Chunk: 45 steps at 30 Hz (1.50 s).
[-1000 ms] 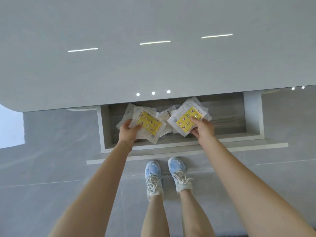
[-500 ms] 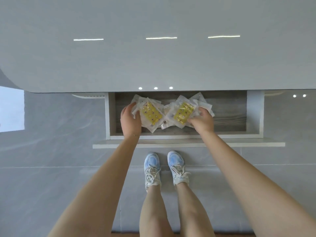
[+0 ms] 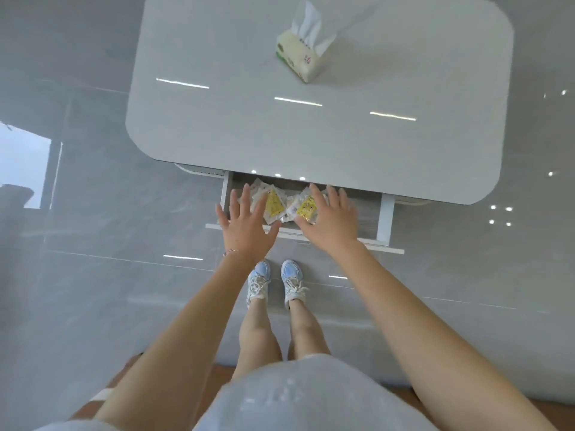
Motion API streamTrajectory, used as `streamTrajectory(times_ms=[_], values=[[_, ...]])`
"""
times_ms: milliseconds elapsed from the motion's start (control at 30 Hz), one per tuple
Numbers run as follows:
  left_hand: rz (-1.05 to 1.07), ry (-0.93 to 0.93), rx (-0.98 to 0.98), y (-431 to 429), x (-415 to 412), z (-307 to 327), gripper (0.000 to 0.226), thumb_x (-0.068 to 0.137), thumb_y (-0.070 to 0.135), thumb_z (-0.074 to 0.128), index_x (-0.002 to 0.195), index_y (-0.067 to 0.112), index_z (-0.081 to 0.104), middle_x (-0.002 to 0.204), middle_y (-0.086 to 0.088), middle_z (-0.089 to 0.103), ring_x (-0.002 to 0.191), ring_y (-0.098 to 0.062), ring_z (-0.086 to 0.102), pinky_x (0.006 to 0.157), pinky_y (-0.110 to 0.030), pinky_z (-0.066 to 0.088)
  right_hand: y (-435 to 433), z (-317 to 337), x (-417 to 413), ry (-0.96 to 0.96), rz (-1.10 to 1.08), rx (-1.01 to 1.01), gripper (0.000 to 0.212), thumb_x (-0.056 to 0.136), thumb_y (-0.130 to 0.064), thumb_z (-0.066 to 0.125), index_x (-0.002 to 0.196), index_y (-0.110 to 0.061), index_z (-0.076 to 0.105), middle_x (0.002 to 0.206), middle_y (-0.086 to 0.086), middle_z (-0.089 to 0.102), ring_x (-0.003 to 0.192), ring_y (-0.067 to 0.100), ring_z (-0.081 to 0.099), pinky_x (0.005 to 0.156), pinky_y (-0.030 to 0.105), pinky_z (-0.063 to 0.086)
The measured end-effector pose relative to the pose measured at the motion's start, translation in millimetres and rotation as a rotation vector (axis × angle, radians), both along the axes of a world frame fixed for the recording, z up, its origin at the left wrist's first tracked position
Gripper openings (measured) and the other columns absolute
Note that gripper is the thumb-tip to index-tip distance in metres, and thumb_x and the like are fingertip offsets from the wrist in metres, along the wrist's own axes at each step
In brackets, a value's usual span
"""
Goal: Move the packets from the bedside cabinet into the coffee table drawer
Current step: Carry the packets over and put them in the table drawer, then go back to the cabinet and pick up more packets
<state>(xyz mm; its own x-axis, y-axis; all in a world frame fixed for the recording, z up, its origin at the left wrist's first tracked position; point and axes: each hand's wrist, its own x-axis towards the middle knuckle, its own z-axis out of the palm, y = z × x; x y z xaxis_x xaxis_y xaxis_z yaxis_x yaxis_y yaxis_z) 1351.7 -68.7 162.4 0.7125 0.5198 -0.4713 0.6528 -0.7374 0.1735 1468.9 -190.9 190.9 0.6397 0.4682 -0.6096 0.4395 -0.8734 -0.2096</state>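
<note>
Head view, from your left: the glossy grey floor (image 3: 93, 213) carries a bright window reflection at its far left edge. Next comes the drawer (image 3: 224, 194), pulled out toward you from under the near edge of the pale grey surface (image 3: 311, 135); its left wall sits just beside your little finger.

Your left hand (image 3: 245, 231) hangs over the drawer's left end with fingers straight and spread wide, palm down, holding nothing. A thin bracelet (image 3: 231, 252) circles that wrist. The hand is motion-blurred, and you cannot tell whether the fingertips touch anything below them.

The packets (image 3: 273, 204) lie inside the drawer in a loose, overlapping heap between your two hands: clear wrappers, with two yellow printed faces showing, one toward each hand. The left edge of the heap is hidden under your left fingers.

Below the drawer front, your shoes (image 3: 258, 283), pale blue and white with laces, stand side by side on the floor.

Far up the surface, well apart from the drawer, a tissue pack (image 3: 300, 62) rests with a white sheet standing out of its top.

Your right hand (image 3: 333, 225) matches the left: fingers splayed and straight over the drawer, gripping nothing, its thumb just beside the right-hand yellow packet. Past it, the right part of the drawer shows bare wood-grain bottom up to the white right wall.
</note>
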Motion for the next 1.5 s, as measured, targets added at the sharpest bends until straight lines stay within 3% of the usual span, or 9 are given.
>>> streamTrajectory(times_ms=[200, 367, 500, 667, 867, 1200, 1500], values=[[0.115, -0.013, 0.005, -8, -28, 55, 0.075, 0.089, 0.066, 0.032, 0.150, 0.037, -0.001, 0.160, -0.002, -0.006, 0.147, -0.025, -0.011, 0.114, -0.054, -0.008, 1, 59, -18, -0.079, 0.200, -0.020, 0.077, 0.090, -0.059, 0.043, 0.152, -0.031, 0.007, 0.161, 0.006, 0.005, 0.148, 0.032, -0.001, 0.117, 0.053, 0.002], [0.232, 0.027, 0.009, 6, -58, 78, 0.077, 0.088, 0.068, 0.029, 0.150, 0.035, -0.002, 0.160, -0.001, -0.007, 0.147, -0.026, -0.011, 0.115, -0.055, -0.008, 18, 80, -33, -0.083, 0.350, -0.042, 0.078, 0.090, -0.060, 0.043, 0.152, -0.029, 0.008, 0.160, 0.007, 0.011, 0.147, 0.034, 0.003, 0.118, 0.053, 0.005], [0.291, 0.082, 0.071, 24, -89, 98, 0.076, 0.089, 0.066, 0.030, 0.150, 0.034, -0.003, 0.160, -0.003, -0.009, 0.146, -0.029, -0.011, 0.114, -0.056, -0.008, 50, 93, -54, -0.095, 0.481, -0.042, 0.078, 0.091, -0.060, 0.042, 0.153, -0.027, 0.007, 0.159, 0.008, 0.012, 0.147, 0.035, 0.004, 0.118, 0.053, 0.006], [0.445, 0.017, 0.078, 62, -139, 109, 0.076, 0.089, 0.065, 0.032, 0.150, 0.035, -0.001, 0.160, -0.002, -0.009, 0.146, -0.027, -0.012, 0.113, -0.056, -0.008, 112, 101, -96, -0.108, 0.616, -0.034, 0.079, 0.089, -0.060, 0.041, 0.153, -0.029, 0.006, 0.160, 0.006, 0.007, 0.147, 0.034, -0.002, 0.118, 0.053, 0.005], [0.695, -0.081, 0.058, 122, -251, 112, 0.077, 0.087, 0.065, 0.038, 0.149, 0.039, 0.001, 0.160, 0.000, -0.008, 0.146, -0.027, -0.012, 0.113, -0.056, -0.008, 215, 114, -184, -0.139, 0.863, 0.042, 0.078, 0.088, -0.058, 0.046, 0.152, -0.030, 0.011, 0.160, 0.007, 0.009, 0.148, 0.031, 0.000, 0.118, 0.051, 0.004], [1.004, 0.007, 0.133, 220, -464, 124, 0.077, 0.088, 0.065, 0.036, 0.149, 0.037, 0.001, 0.160, -0.001, -0.001, 0.147, -0.027, -0.007, 0.113, -0.058, -0.003, 368, 111, -374, -0.132, 1.127, 0.038, 0.079, 0.088, -0.061, 0.044, 0.152, -0.031, 0.007, 0.161, 0.005, 0.007, 0.148, 0.030, -0.002, 0.117, 0.053, 0.007], [1.367, 0.013, 0.094, 280, -590, 113, 0.077, 0.087, 0.064, 0.039, 0.150, 0.036, 0.002, 0.160, 0.001, 0.003, 0.147, -0.027, -0.007, 0.112, -0.061, -0.002, 492, 106, -524, -0.136, 1.410, 0.072, 0.077, 0.089, -0.062, 0.040, 0.152, -0.033, 0.007, 0.161, 0.004, 0.007, 0.148, 0.029, -0.001, 0.116, 0.052, 0.008]])
